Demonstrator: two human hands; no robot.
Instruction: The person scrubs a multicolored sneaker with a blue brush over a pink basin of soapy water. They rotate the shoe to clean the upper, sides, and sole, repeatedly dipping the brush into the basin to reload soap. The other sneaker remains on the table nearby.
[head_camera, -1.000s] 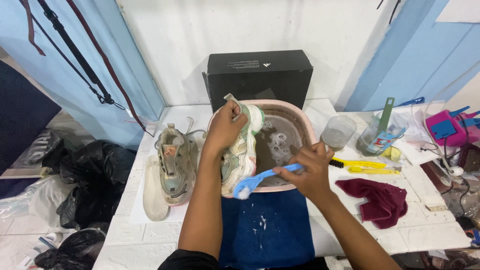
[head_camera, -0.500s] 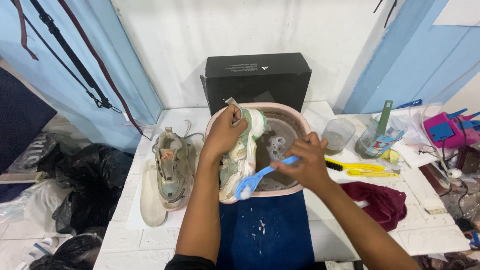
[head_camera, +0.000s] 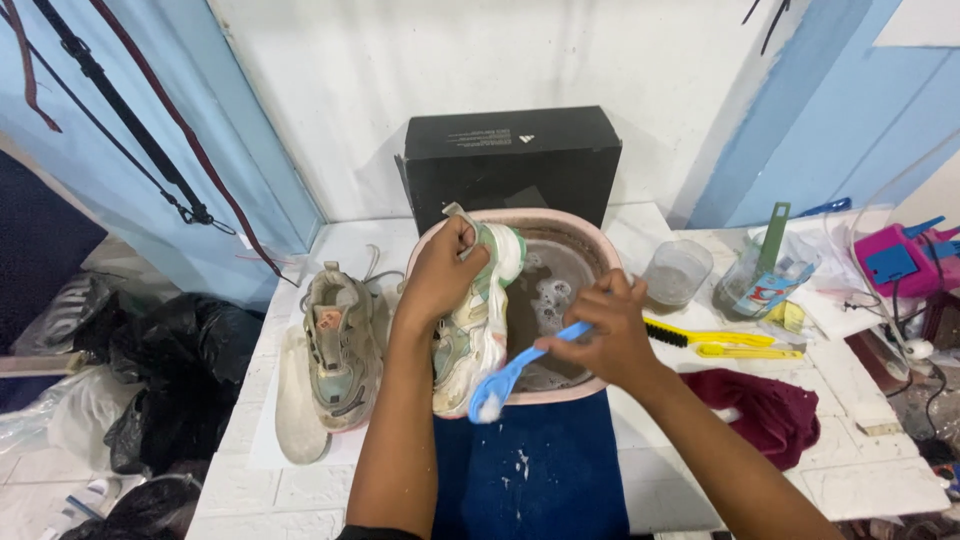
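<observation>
Nearest the camera, a blue cloth (head_camera: 530, 480) covers the table edge. Above it, the right hand (head_camera: 605, 335) is closed around the handle of a blue brush (head_camera: 515, 372), whose foamy head touches the sole end of a pale sneaker (head_camera: 470, 330). The left hand (head_camera: 440, 275) grips the sneaker's upper, holding it tilted over the near rim of a pink basin (head_camera: 590, 250) of soapy water. A second sneaker (head_camera: 340, 345) lies left. A black box (head_camera: 510, 165) stands behind.
</observation>
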